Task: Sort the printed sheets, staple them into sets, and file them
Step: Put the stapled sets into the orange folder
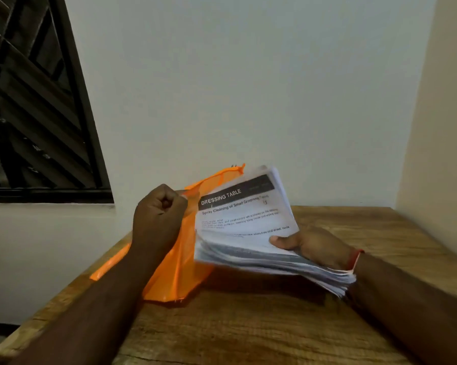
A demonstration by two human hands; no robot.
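Note:
A thick stack of printed sheets (pixel 248 233) is held tilted above the wooden table (pixel 248 325); its top page is headed "DRESSING TABLE". My right hand (pixel 311 246) grips the stack at its right side, thumb on the top page. An orange plastic file folder (pixel 180 264) stands partly lifted to the left of the stack, its lower edge resting on the table. My left hand (pixel 160 214) is curled in a fist and pinches the folder's upper flap, holding it open beside the stack's left end.
The table stands in a corner, with a pale wall behind it and another wall (pixel 438 154) close on the right. A dark barred window (pixel 37 101) is at the upper left. The table's left edge (pixel 64 293) runs diagonally.

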